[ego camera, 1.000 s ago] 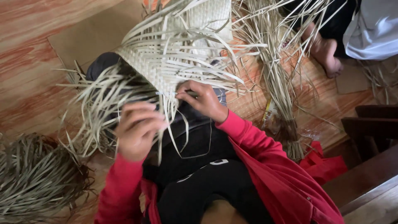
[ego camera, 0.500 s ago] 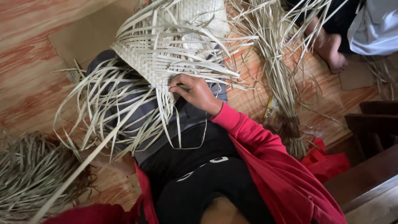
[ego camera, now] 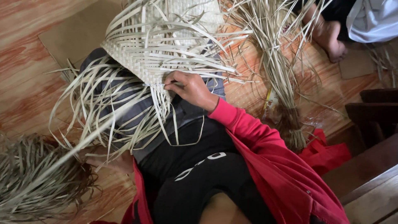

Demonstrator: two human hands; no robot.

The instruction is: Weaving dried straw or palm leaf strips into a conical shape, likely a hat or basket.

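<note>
One hand shows here, the right hand (ego camera: pixel 191 88), its fingers curled and pinched together on a thin pale strip at the lower edge of the woven mat (ego camera: pixel 166 54); the left hand is out of view, so how its fingers stand cannot be told. That mat lies over the person's lap and legs, its finished part a tight, flat checker weave of pale straw-coloured strips, roughly pointed toward the hand, with a second woven stretch farther up near the top of the view. From its edges many unwoven loose strips (ego camera: pixel 103 112) spring out and droop in long curves to the left and down across the grey cloth (ego camera: pixel 195 110) on the lap, a few curling over the black trousers (ego camera: pixel 195 178). The red sleeve (ego camera: pixel 265 145) runs from the wrist down to the lower right. Beneath everything is a reddish wood-patterned floor (ego camera: pixel 25 49) with a sheet of brown cardboard (ego camera: pixel 70 37) under the mat's far side. A bundle of dry leaves (ego camera: pixel 277 74) lies at the upper right, tied or gathered at its lower end, and another heap of dry strips (ego camera: pixel 37 178) sits at the lower left. Another person's bare foot (ego camera: pixel 329 39) rests at the top right, and dark wooden furniture (ego camera: pixel 373 124) edges the right side
</note>
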